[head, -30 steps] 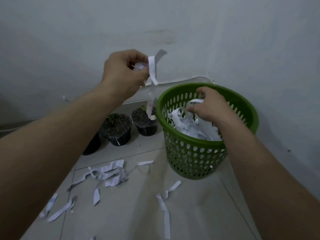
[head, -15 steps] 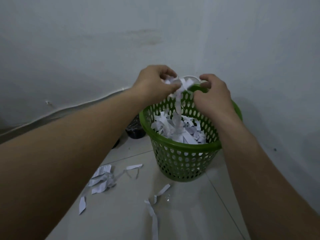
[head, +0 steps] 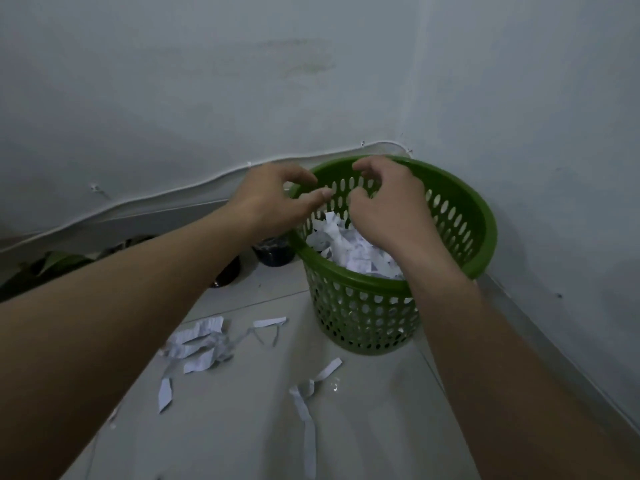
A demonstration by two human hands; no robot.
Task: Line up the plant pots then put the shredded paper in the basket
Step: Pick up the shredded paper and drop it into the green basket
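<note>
A green perforated basket [head: 367,306] stands on the tiled floor in the wall corner, with a heap of white shredded paper [head: 349,247] inside. My left hand [head: 273,199] and my right hand [head: 384,202] hover over the basket's mouth, fingers curled and apart, with no paper in them. Loose paper strips [head: 197,344] lie on the floor to the basket's left, and further strips [head: 306,407] lie in front of it. Black plant pots [head: 273,254] stand along the wall behind my left forearm, partly hidden by it.
A white cable [head: 138,200] runs along the base of the wall. Green leaves [head: 52,263] show at the far left by the wall. The right wall stands close behind the basket.
The strips my hands held above the basket have dropped into it. Both hands now hang empty with fingers apart. The view has shifted slightly.
</note>
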